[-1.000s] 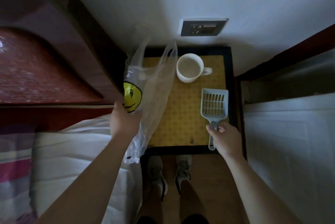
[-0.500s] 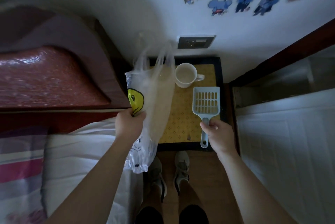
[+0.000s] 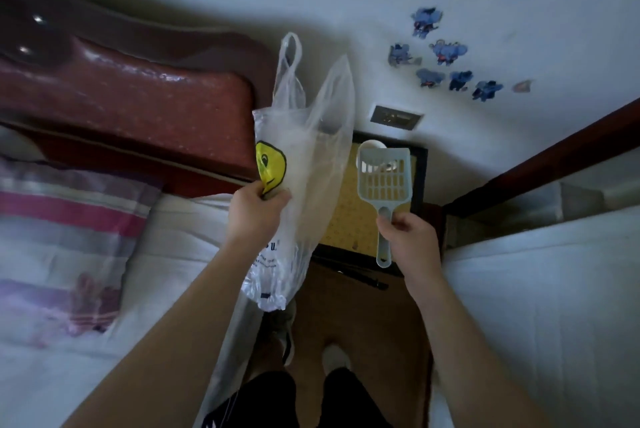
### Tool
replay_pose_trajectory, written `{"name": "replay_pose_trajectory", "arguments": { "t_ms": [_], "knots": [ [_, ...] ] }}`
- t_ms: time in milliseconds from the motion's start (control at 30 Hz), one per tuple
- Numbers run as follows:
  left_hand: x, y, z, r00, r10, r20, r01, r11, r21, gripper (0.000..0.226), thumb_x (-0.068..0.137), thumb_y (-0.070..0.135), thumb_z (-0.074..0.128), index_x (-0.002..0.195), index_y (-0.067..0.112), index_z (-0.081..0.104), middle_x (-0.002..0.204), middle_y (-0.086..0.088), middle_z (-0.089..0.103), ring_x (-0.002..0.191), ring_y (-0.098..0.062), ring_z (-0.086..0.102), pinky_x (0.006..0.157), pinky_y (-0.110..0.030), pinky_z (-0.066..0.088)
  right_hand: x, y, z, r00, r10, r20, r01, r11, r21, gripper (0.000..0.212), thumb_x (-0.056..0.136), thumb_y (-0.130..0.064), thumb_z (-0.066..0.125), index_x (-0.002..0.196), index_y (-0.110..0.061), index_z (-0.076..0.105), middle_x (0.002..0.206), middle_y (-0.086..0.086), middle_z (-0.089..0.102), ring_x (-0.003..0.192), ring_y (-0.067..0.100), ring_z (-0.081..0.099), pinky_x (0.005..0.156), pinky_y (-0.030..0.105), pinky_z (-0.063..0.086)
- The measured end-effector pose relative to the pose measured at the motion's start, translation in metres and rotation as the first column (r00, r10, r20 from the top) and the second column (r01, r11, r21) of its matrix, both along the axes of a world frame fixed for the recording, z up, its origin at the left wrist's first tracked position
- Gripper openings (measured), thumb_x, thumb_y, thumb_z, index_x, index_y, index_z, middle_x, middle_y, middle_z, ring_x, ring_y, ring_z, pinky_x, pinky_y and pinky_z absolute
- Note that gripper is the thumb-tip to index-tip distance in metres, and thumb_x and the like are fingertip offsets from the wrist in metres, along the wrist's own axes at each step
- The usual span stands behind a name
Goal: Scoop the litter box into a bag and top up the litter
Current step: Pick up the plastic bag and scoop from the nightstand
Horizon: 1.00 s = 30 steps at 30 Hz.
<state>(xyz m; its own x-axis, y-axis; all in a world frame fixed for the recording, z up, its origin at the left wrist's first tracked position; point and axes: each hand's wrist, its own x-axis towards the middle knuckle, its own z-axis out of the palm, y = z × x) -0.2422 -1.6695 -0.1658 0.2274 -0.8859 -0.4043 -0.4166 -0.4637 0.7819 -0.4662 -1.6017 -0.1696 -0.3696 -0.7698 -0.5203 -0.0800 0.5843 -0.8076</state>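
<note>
My left hand [image 3: 254, 213] grips a clear plastic bag [image 3: 304, 157] with a yellow smiley face, held up in the air with its handles pointing away from me. My right hand [image 3: 408, 237] holds the handle of a pale blue slotted litter scoop [image 3: 383, 173], lifted above a black-framed tray with a yellow patterned surface [image 3: 341, 223]. A white mug [image 3: 372, 147] stands at the tray's far end, partly hidden behind the scoop.
A bed with a white sheet [image 3: 166, 254] and a striped pillow [image 3: 65, 230] lies at the left under a dark red headboard [image 3: 138, 105]. Another white-covered surface [image 3: 540, 306] is at the right. A wall socket [image 3: 396, 117] and blue stickers [image 3: 446, 57] are ahead. My feet stand on the brown floor [image 3: 363, 316].
Both hands have risen: the scoop has left the tray and now covers the mug, and the bag is held higher. The camera has tilted up, so more of the wall shows.
</note>
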Motion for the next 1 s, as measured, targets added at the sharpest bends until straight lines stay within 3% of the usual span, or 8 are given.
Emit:
{"name": "replay_pose_trajectory", "arguments": {
  "t_ms": [167, 300, 367, 500, 600, 700, 867, 1000],
  "knots": [
    [0.023, 0.073, 0.043, 0.978, 0.210, -0.013, -0.210, 0.975, -0.069, 0.016, 0.085, 0.028, 0.071, 0.087, 0.011, 0.072, 0.076, -0.016, 0.069, 0.064, -0.024, 0.059, 0.055, -0.035, 0.047, 0.010, 0.023, 0.038, 0.983, 0.181, 0.028, -0.179, 0.982, -0.054, 0.015, 0.093, -0.022, 0.066, 0.090, -0.009, 0.071, 0.080, 0.000, 0.065, 0.076, 0.015, 0.062, 0.064, 0.026, 0.042],
    [0.053, 0.138, 0.074, 0.925, 0.378, -0.032, -0.380, 0.920, -0.101, 0.011, 0.086, 0.026, 0.071, 0.082, 0.016, 0.070, 0.075, -0.018, 0.067, 0.061, -0.022, 0.057, 0.056, -0.033, 0.044, 0.032, 0.048, 0.065, 0.948, 0.314, 0.039, -0.312, 0.948, -0.064, 0.011, 0.091, -0.026, 0.068, 0.092, -0.016, 0.073, 0.087, 0.000, 0.071, 0.087, 0.019, 0.067, 0.069, 0.029, 0.044],
    [0.071, 0.173, 0.088, 0.882, 0.470, -0.030, -0.470, 0.874, -0.122, 0.014, 0.086, 0.024, 0.072, 0.074, 0.023, 0.065, 0.071, -0.010, 0.063, 0.060, -0.020, 0.054, 0.055, -0.030, 0.042, 0.050, 0.063, 0.079, 0.919, 0.391, 0.056, -0.386, 0.919, -0.076, 0.009, 0.091, -0.026, 0.068, 0.093, -0.019, 0.073, 0.090, -0.002, 0.073, 0.090, 0.017, 0.068, 0.070, 0.029, 0.045],
    [0.111, 0.248, 0.105, 0.753, 0.650, -0.106, -0.658, 0.739, -0.142, 0.009, 0.084, 0.020, 0.073, 0.077, 0.016, 0.069, 0.067, -0.005, 0.059, 0.059, -0.018, 0.052, 0.058, -0.031, 0.043, 0.101, 0.096, 0.104, 0.834, 0.549, 0.065, -0.540, 0.834, -0.111, 0.011, 0.093, -0.024, 0.066, 0.100, -0.020, 0.073, 0.097, -0.004, 0.074, 0.093, 0.013, 0.067, 0.068, 0.025, 0.045],
    [0.143, 0.311, 0.116, 0.657, 0.741, -0.141, -0.754, 0.641, -0.143, 0.012, 0.085, 0.023, 0.071, 0.077, 0.014, 0.069, 0.054, 0.002, 0.048, 0.049, -0.015, 0.042, 0.052, -0.029, 0.034, 0.149, 0.124, 0.113, 0.768, 0.637, 0.063, -0.628, 0.769, -0.118, 0.009, 0.091, -0.024, 0.068, 0.098, -0.020, 0.073, 0.098, -0.001, 0.075, 0.095, 0.020, 0.069, 0.080, 0.039, 0.055],
    [0.178, 0.385, 0.127, 0.552, 0.820, -0.150, -0.831, 0.529, -0.170, 0.014, 0.086, 0.029, 0.070, 0.081, 0.015, 0.071, 0.055, 0.001, 0.048, 0.048, -0.014, 0.040, 0.052, -0.028, 0.032, 0.206, 0.161, 0.119, 0.654, 0.755, 0.049, -0.746, 0.654, -0.127, 0.011, 0.090, -0.025, 0.069, 0.093, -0.015, 0.075, 0.092, 0.004, 0.076, 0.092, 0.026, 0.071, 0.087, 0.050, 0.057],
    [0.234, 0.533, 0.140, 0.357, 0.917, -0.179, -0.919, 0.310, -0.242, 0.017, 0.087, 0.022, 0.070, 0.080, 0.006, 0.070, 0.055, -0.001, 0.044, 0.042, -0.008, 0.032, 0.047, -0.026, 0.028, 0.308, 0.264, 0.129, 0.475, 0.878, 0.059, -0.867, 0.478, -0.142, 0.013, 0.093, -0.021, 0.067, 0.095, -0.010, 0.073, 0.089, 0.005, 0.075, 0.085, 0.022, 0.070, 0.073, 0.035, 0.055],
    [0.264, 0.667, 0.142, 0.197, 0.957, -0.212, -0.955, 0.138, -0.262, 0.024, 0.088, 0.021, 0.070, 0.081, -0.001, 0.066, 0.052, -0.001, 0.041, 0.045, -0.013, 0.032, 0.046, -0.026, 0.028, 0.382, 0.373, 0.136, 0.270, 0.959, 0.086, -0.941, 0.282, -0.188, 0.009, 0.093, -0.017, 0.066, 0.092, -0.009, 0.071, 0.078, 0.001, 0.067, 0.074, 0.017, 0.061, 0.065, 0.029, 0.047]
  ]
}}
